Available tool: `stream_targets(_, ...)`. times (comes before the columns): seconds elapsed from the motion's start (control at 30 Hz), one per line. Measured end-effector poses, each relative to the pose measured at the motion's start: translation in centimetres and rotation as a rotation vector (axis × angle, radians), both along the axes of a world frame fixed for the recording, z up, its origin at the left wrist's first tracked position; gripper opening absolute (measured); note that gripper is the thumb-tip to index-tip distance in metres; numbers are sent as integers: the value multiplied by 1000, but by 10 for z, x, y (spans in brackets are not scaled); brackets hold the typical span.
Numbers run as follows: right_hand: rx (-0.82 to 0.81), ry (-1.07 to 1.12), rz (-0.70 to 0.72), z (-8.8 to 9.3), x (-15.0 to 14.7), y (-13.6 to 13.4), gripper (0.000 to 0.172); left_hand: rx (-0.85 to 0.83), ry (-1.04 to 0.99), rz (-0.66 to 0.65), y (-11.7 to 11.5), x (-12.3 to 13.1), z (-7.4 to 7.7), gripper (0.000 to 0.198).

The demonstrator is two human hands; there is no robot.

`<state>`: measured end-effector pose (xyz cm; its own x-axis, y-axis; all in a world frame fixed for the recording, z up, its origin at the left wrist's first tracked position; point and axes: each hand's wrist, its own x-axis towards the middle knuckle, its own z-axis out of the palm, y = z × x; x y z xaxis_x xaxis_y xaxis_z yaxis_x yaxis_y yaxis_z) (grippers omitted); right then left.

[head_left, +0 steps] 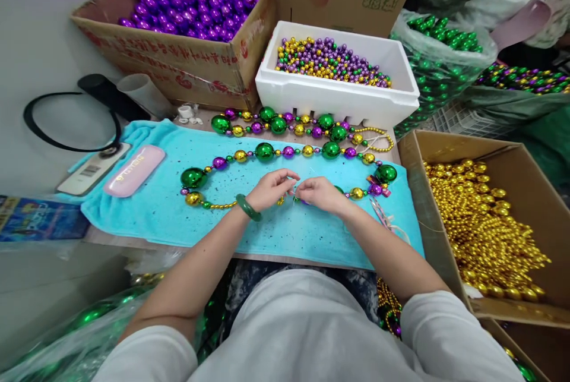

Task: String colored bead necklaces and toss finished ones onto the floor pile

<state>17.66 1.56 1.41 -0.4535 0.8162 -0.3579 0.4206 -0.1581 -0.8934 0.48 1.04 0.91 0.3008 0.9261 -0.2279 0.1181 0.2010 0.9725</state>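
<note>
A bead necklace (265, 151) of green, gold and purple balls lies in a loop on a blue towel (146, 215). Its two ends come together at my hands, low in the loop. My left hand (271, 188), with a green bangle (248, 207) at the wrist, pinches near the end that carries small gold beads (223, 206). Fingertips of my right hand (321, 193) are closed close beside it, over the other end. Fine pale string shows between the two hands; the exact grip is partly hidden by the fingers.
Behind the loop lies a finished-looking strand (278, 125). Beyond stand a white foam box (333, 97) of small beads and a carton (178, 67) of purple balls. A carton (478, 150) of gold beads is at right. A pink case (135, 171) and scissors (382, 214) rest on the towel.
</note>
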Motion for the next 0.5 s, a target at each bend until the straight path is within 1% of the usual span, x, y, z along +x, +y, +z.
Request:
stream_targets(0.07,-326,180,-22,3,3,8,11,71,-40,-58,-2,-4,2,25)
stream_targets(0.1,-449,257,-22,4,5,11,14,100,-51,-75,-3,-5,3,27)
stream_targets(0.13,-540,322,-22,4,6,14,17,133,-48,-84,-4,-7,3,28)
stream_targets(0.2,-638,414,-33,3,7,16,25,234,11,-81,-8,-8,0,29)
stream_targets(0.27,-661,465,-70,1,5,16,29,364,113,-59,-12,-7,-4,30)
stream_targets(0.37,-631,474,-122,-2,1,13,26,534,219,44,-17,-1,-12,22)
stream_targets(0.43,-559,432,-162,-3,-2,11,19,599,278,132,-20,3,-15,19)
stream_targets(0.5,-396,335,-196,-3,-4,9,13,650,380,167,-22,5,-15,21)
